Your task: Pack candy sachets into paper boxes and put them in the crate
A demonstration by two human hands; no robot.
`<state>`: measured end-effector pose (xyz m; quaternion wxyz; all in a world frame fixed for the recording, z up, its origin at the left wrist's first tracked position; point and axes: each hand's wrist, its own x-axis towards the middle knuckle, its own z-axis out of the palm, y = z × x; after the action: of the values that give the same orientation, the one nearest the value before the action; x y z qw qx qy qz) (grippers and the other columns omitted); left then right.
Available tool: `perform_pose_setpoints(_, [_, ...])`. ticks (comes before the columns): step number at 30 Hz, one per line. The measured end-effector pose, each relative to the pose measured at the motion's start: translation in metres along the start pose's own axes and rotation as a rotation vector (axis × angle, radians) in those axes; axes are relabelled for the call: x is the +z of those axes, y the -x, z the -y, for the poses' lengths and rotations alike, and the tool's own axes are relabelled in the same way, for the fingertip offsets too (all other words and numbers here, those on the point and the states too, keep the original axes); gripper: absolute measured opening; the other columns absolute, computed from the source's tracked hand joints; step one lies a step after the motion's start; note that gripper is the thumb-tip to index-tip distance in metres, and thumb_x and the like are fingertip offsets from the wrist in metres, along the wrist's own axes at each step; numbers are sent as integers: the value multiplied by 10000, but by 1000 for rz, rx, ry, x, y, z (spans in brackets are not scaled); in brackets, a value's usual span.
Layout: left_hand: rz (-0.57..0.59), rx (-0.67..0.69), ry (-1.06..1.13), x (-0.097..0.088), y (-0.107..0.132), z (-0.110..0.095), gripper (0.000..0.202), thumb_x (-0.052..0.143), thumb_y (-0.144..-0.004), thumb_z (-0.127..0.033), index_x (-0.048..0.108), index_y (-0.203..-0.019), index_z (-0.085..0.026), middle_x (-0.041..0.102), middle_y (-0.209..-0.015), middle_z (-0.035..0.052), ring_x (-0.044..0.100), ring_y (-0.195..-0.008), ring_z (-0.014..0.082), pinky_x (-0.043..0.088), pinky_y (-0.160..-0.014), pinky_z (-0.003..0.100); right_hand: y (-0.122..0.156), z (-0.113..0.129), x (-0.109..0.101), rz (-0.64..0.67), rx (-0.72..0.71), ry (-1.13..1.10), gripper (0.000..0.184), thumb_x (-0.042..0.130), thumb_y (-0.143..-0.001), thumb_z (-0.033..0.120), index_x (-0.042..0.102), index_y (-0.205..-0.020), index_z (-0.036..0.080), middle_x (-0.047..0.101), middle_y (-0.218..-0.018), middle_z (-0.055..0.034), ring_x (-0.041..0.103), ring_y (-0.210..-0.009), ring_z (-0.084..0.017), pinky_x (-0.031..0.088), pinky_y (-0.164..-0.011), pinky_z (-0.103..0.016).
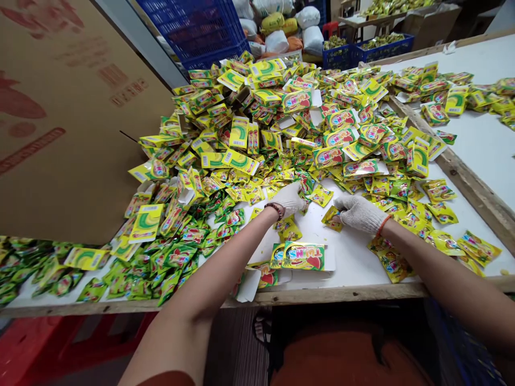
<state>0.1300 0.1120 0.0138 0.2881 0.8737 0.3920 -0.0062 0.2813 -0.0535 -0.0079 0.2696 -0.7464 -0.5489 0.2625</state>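
One yellow sachet [330, 220] (shiny, printed) | right fingers [340, 203]: pinching its edge | left fingers [299, 202]: grip unclear

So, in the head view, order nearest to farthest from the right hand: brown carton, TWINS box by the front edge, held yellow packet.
1. Yellow packet: in the right hand.
2. TWINS box: left, nearer the edge.
3. Brown carton: far left.

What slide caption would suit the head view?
Gloved right hand holding a yellow sachet, left hand nearby, before heaped TWINS cartons.
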Motion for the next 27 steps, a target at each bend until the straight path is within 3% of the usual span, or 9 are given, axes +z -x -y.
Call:
perform_pose_setpoints(3, [-7, -14, 158, 3, 10, -4, 194, 659, -763, -239, 541, -904, -176, 577, -709, -24, 602, -645, 152, 500, -628, 262, 2, 3, 4, -34, 46, -289, 220, 708, -707, 283, 513, -660, 193, 486, -576, 50, 428, -547, -98, 331, -502, -224])
perform_pose_setpoints(6, [-5, -110, 667, 10, 28, -13, 195, 596, -831, -244, 448, -952, -204, 586, -753, -24, 616, -575, 135, 520, -571, 268, 5, 11, 10, -95, 130, -591, 248, 664, -766, 411, 564, -780, 185, 548, -552, 35, 467, -481, -99, 363, -459, -220])
perform_pose_setpoints(9, [8, -142, 1164, 19, 48, -24, 279, 662, -790, -215, 417, -925, -208, 615, -851, -7, 646, -621, 128, 575, -622, 307, 5, 20, 18, -211, 171, -641, 314, 644, -788, 487, 565, -816, 185, 580, -543, 23, 472, -458, -96, 368, -451, -219])
perform_pose_setpoints(13, [80, -62, 1451, 29, 64, -34, 324, 731, -771, -240, 442, -910, -196, 631, -934, 14, 671, -744, 125, 587, -722, 306, 5, 27, 26, -318, 149, -566, 357, 668, -759, 530, 561, -748, 190, 550, -514, 26, 480, -471, -108, 370, -463, -233])
perform_pose_setpoints(18, [-19, -68, 1527, 38, 64, -39, 409, 780, -720, -161, 427, -923, -198, 644, -882, 11, 696, -839, 165, 582, -838, 386, 5, 23, 28, -307, 128, -554, 443, 646, -750, 614, 587, -796, 178, 566, -529, 11, 508, -502, -133, 376, -469, -248])
perform_pose_setpoints(22, [-28, -48, 1489, 41, 60, -44, 401, 783, -713, -171, 425, -893, -195, 626, -842, -13, 673, -785, 133, 586, -817, 360, 3, 17, 25, -323, 56, -671, 530, 708, -702, 628, 610, -965, 179, 675, -731, -30, 578, -634, -154, 455, -561, -267])
perform_pose_setpoints(25, [2, 12, 1253, 37, 46, -47, 329, 743, -774, -308, 447, -861, -195, 593, -790, -17, 640, -724, 135, 580, -741, 344, -2, 11, 17, -300, -33, -852, 538, 723, -700, 596, 620, -1036, 188, 707, -868, -56, 599, -700, -162, 503, -642, -305])
perform_pose_setpoints(27, [-125, 113, 911, 30, 27, -49, 255, 642, -855, -385, 477, -836, -191, 577, -764, 1, 623, -722, 156, 567, -739, 361, -5, 7, 9, -359, -27, -923, 516, 745, -681, 556, 621, -1022, 189, 706, -887, -59, 592, -686, -155, 507, -636, -312])
